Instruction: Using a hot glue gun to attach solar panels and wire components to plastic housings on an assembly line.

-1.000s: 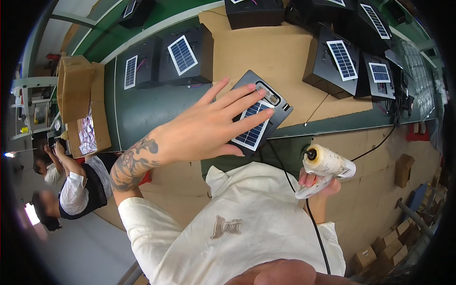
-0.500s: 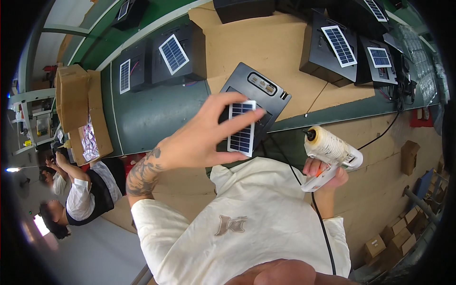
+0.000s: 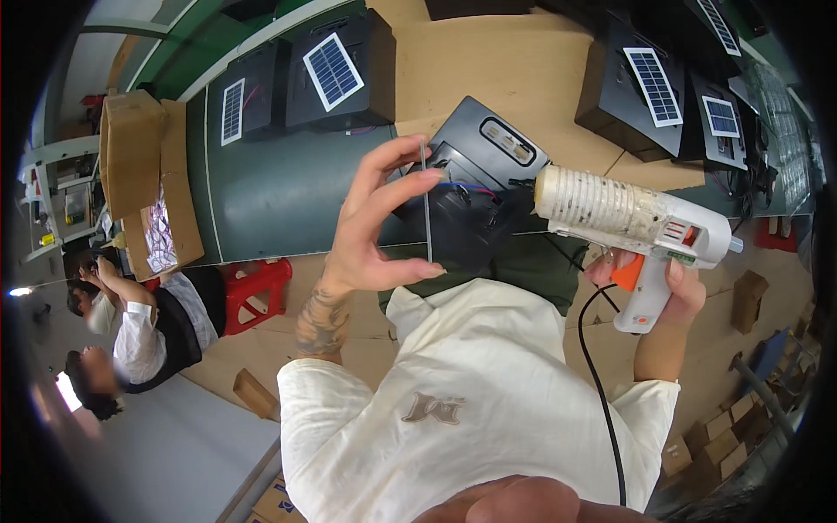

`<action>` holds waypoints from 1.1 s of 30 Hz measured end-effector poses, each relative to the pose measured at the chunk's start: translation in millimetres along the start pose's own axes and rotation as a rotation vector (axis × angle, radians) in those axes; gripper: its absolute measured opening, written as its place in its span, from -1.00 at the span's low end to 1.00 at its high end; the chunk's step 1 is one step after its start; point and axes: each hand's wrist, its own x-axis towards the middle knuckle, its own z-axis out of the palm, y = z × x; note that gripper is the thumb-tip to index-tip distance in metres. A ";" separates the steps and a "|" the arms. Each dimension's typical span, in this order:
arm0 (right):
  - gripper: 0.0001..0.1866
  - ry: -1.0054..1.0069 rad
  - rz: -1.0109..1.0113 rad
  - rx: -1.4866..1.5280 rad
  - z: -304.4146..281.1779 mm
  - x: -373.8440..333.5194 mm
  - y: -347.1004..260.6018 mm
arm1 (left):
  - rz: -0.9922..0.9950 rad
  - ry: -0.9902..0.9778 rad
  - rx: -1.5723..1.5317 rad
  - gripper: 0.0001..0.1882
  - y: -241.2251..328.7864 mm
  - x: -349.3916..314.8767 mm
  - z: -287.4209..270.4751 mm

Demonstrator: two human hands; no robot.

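Held by its edges between my left hand's (image 3: 375, 209) fingers and thumb, a small solar panel (image 3: 427, 213) stands on edge, so only its thin side shows. Right beside it, a black box-shaped device (image 3: 475, 131) lies at the table's near edge, with a rounded port window and red and blue wires (image 3: 475, 188) on its face. My right hand (image 3: 684, 288) grips a white hot glue gun (image 3: 636, 218) by the handle, fingers at its orange trigger. The gun's dark nozzle points left, close to the device's right side and wires.
Black boxes with solar panels (image 3: 333, 72) stand at the back left, and more (image 3: 654, 87) at the right. Cardboard (image 3: 488, 70) covers the table's middle. An open carton (image 3: 144, 174) is at the left, near a red stool (image 3: 257, 296) and a seated person (image 3: 161, 340). The gun's cable (image 3: 602, 383) hangs beside me.
My left hand has lifted the solar panel off the device and turned it on edge, uncovering the wires. The glue gun has come up, its nozzle now close to the device.
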 end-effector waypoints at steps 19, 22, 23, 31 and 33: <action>-0.51 -0.175 -0.234 0.772 4.2 -20.7 116.2 | 0.069 -0.287 -0.100 -0.33 -22.8 55.0 -22.6; -0.50 -0.191 -0.239 0.916 38.8 0.8 135.4 | 0.035 -0.207 -0.220 -0.29 -33.0 48.5 -12.0; -0.50 -0.198 -0.243 0.917 47.3 7.3 137.4 | 0.040 -0.209 -0.213 -0.29 -33.4 45.1 -7.9; -0.50 0.059 -0.363 0.773 56.9 41.5 139.8 | 0.030 0.253 -0.243 -0.24 -27.4 2.8 19.0; -0.49 0.095 -0.510 0.631 57.5 54.9 127.6 | 0.027 0.336 -0.193 -0.25 -18.9 -9.4 34.1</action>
